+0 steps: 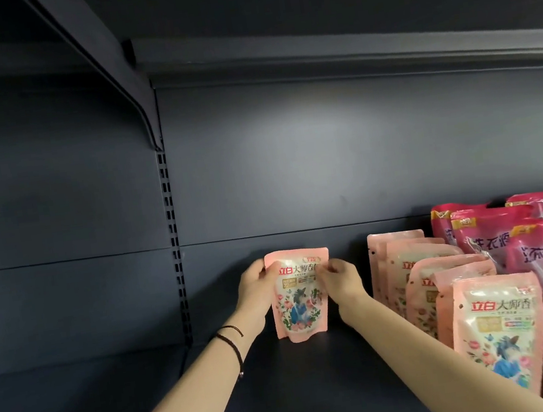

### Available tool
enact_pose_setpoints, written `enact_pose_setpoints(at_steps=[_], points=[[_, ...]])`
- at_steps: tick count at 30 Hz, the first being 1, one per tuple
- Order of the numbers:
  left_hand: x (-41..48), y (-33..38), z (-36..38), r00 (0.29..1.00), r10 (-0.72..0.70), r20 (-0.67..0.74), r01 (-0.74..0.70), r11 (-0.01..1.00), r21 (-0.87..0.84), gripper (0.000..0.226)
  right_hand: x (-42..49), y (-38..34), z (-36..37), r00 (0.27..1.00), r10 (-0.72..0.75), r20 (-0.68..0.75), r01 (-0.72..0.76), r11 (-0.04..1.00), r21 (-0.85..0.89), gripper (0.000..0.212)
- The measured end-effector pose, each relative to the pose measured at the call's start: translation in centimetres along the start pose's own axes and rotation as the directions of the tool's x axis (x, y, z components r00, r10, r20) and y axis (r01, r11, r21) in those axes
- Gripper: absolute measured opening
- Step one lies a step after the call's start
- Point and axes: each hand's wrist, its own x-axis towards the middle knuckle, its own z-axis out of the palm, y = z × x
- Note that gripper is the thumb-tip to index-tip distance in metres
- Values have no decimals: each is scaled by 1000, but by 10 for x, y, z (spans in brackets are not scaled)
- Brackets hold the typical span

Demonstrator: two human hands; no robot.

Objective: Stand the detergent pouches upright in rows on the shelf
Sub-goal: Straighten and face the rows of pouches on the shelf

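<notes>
The dark grey metal shelf [305,391] runs wide, with a matching back panel [326,164] behind it. At the far right stand glossy red plastic pouches [485,240], several deep. Just beside them a row of pale pink floral detergent pouches [497,331] runs from back to front, upright and overlapping.

Well to the left of that row, near the back panel, a single pale pink floral detergent pouch [301,302] stands upright with its base on the shelf. The left hand [257,290] grips its upper left edge and the right hand [340,281] pinches its upper right edge, fingers [323,270] clamped on the film. A thin black cord bracelet [233,344] circles the left wrist.

This looks like the start of a new row. The next move probably calls for squaring the base, then easing both grips off without tipping the soft pouch.
</notes>
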Motion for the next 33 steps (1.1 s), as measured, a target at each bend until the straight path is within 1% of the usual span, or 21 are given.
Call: enact_pose_setpoints(at_steps=[3, 6, 9, 12, 14, 21, 24, 28, 33], points=[[-13, 11, -3, 996, 91, -21, -90, 996, 13, 9, -15, -3, -5, 993, -117, -32, 118, 993, 9, 19], [-30, 27, -6, 990, 141, -25, -141, 990, -18, 11, -32, -13, -18, 976, -216, 3, 215, 975, 58, 19], [-52, 43, -4, 983, 179, -29, -180, 983, -33, 13, -50, -20, -37, 961, -275, 38, 269, 955, 123, 16], [-77, 54, 5, 974, 221, -40, -223, 974, -36, 13, -66, -23, -58, 953, -291, 86, 268, 939, 215, 13], [-95, 60, 15, 967, 246, -73, -249, 968, -30, 13, -77, -25, -71, 945, -306, 118, 269, 930, 251, 13], [-160, 74, 60, 927, 309, -213, -328, 942, -63, 15, -111, -26, -132, 898, -376, 230, 315, 913, 260, 16], [-185, 76, 82, 916, 316, -247, -343, 936, -77, 17, -123, -24, -159, 882, -405, 241, 341, 901, 269, 18], [-209, 74, 110, 923, 294, -248, -328, 939, -105, 19, -131, -16, -191, 886, -401, 235, 322, 894, 311, 22], [-222, 70, 138, 942, 268, -201, -295, 948, -119, 16, -132, -4, -222, 889, -393, 233, 305, 890, 339, 27]])
